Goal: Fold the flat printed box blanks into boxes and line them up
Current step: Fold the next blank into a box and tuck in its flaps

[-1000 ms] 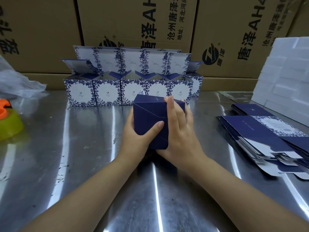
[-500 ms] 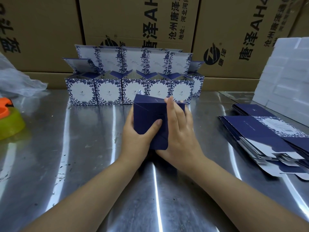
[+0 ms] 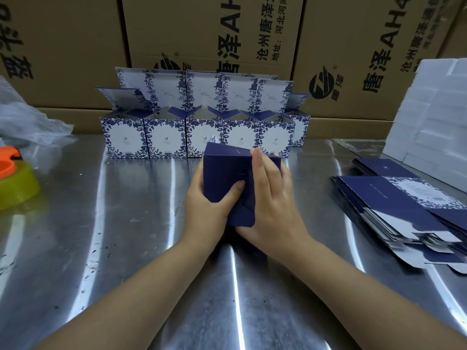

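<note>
A dark blue box [image 3: 223,170] stands in the middle of the steel table, its folded bottom flaps facing me. My left hand [image 3: 209,205] grips its left side, thumb pressed on the flaps. My right hand [image 3: 271,198] wraps the right side, fingers laid over the top edge. Behind it, several folded blue-and-white floral boxes [image 3: 199,135] stand in rows with lids up. A stack of flat blanks [image 3: 404,205] lies at the right.
Large brown cartons [image 3: 214,46] wall off the back of the steel table [image 3: 113,236]. White foam blocks [image 3: 434,117] are piled at the far right. A yellow tape roll with an orange dispenser [image 3: 15,183] and a crumpled plastic bag [image 3: 27,122] sit at the left.
The box has tipped slightly, its far top edge rising, and my right hand's fingers have shifted a little along it. My left thumb stays on the flaps.
</note>
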